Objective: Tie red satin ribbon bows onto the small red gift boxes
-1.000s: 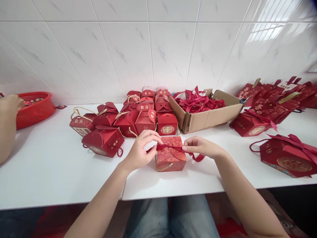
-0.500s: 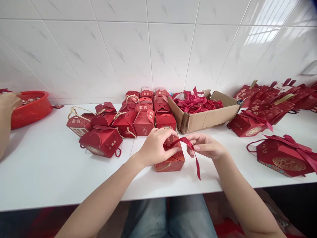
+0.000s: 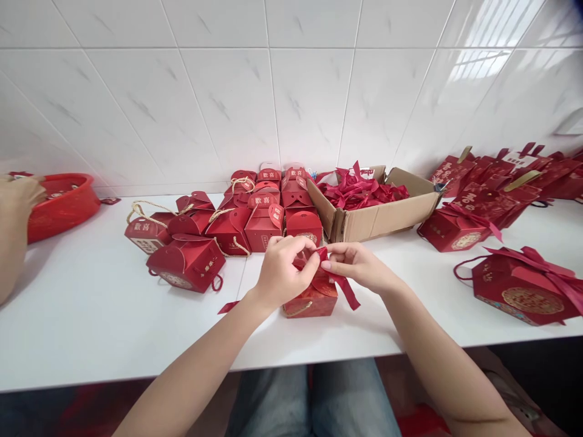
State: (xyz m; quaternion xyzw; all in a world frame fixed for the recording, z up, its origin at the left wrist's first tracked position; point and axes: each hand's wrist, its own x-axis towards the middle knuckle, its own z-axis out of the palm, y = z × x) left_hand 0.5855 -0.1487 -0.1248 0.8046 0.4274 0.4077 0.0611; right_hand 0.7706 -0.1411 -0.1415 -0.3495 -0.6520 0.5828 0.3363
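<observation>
A small red gift box (image 3: 314, 300) with gold print stands on the white table (image 3: 91, 328) in front of me. A dark red ribbon (image 3: 341, 285) crosses its top; one tail hangs off the right side and another end lies on the table at the left. My left hand (image 3: 285, 270) is closed over the box top, pinching the ribbon. My right hand (image 3: 355, 264) pinches the same ribbon just to the right, fingertips almost touching the left hand.
Several closed red gift boxes (image 3: 255, 212) stand behind. A cardboard carton (image 3: 382, 212) holds loose red ribbons. More red boxes (image 3: 523, 285) lie at the right. Another person's hand (image 3: 13, 206) is beside a red basin (image 3: 64, 203) at far left.
The ribbon was first stretched flat between my hands, then looped up over the box. Now both hands have come together above the box top, pinching the ribbon at its middle.
</observation>
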